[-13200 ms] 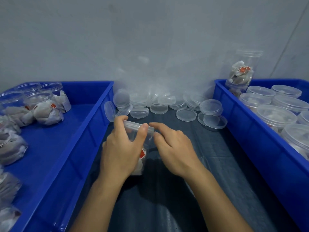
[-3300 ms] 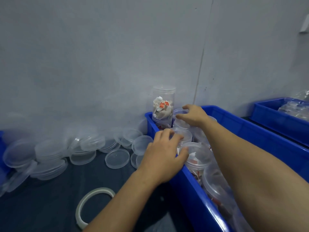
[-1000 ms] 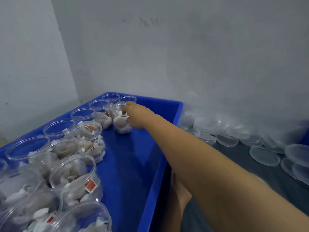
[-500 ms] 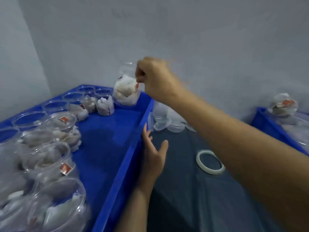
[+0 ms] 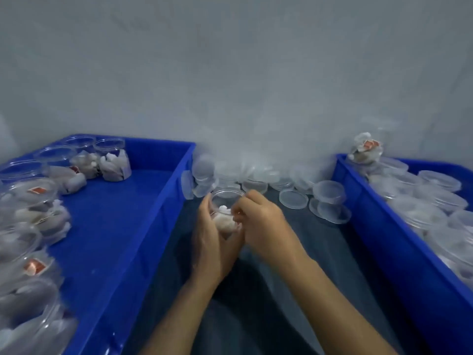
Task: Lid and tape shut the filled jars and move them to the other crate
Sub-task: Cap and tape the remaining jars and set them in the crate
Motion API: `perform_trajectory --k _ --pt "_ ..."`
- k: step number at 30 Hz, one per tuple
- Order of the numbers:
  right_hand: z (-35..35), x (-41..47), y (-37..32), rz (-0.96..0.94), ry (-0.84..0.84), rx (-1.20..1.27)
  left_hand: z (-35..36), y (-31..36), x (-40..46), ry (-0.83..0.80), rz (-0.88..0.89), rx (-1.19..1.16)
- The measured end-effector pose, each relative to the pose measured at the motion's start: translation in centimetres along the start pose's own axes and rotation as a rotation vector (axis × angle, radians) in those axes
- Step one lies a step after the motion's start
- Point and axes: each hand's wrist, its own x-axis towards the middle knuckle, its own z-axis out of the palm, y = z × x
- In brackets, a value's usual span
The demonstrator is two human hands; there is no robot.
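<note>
— What do the fingers do?

— The left hand (image 5: 208, 242) wraps around an open jar (image 5: 225, 210), and the right hand (image 5: 261, 221) curls on its near side, probably pinching the rim; blur hides it.

— Where is this jar?

— Above the dark table (image 5: 307, 265), between the left crate (image 5: 122, 226) with unlidded jars (image 5: 112, 160) and the right crate (image 5: 378, 226) with lidded jars (image 5: 440, 196). Loose lids (image 5: 293, 198) lie behind.

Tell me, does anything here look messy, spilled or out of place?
Mostly orderly. The one untidy spot is the loose lids against the wall between the two crates: they lie in a jumbled heap, some tilted on edge. One filled jar also sits raised above the lidded jars at the right crate's far corner.
</note>
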Motion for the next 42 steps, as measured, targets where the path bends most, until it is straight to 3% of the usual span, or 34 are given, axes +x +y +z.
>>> perform_trajectory --k 5,7,9,12,15,19,24,28,32,36,42 --pt "0.7 -1.1 1.7 -0.100 0.184 0.195 0.4 -0.7 0.0 0.004 0.031 -0.002" --pt "0.4 -0.9 4.0 -0.015 0.295 0.229 0.6 -0.8 0.0 0.005 0.038 -0.012" --pt "0.0 -0.3 7.4 0.205 0.362 0.165 0.7 -0.8 0.1 -0.016 0.021 -0.040" --pt "-0.4 0.4 12.0 0.602 0.111 -0.085 0.8 -0.8 0.0 -0.058 0.007 -0.059" --pt "-0.1 0.7 14.0 0.700 -0.068 -0.288 0.9 -0.7 0.0 -0.068 0.015 -0.061" --pt "0.2 1.2 14.7 0.680 -0.035 -0.417 1.0 -0.9 0.0 -0.052 0.020 -0.045" --pt "0.0 1.3 14.3 0.685 0.072 -0.363 1.2 -1.1 0.1 -0.041 0.032 -0.037" --pt "-1.0 2.0 13.1 0.644 0.236 -0.234 1.0 -1.0 0.0 -0.059 0.022 -0.040" --pt "-3.3 4.6 10.9 0.613 0.272 -0.083 0.6 -0.6 -0.1 -0.078 0.058 -0.011" --pt "-6.0 6.4 7.4 0.527 0.195 0.220 0.2 0.2 -0.4 -0.037 0.103 0.016" --pt "-6.9 6.3 3.8 0.436 -0.090 0.995 0.4 0.8 -0.4 0.030 0.148 -0.042"
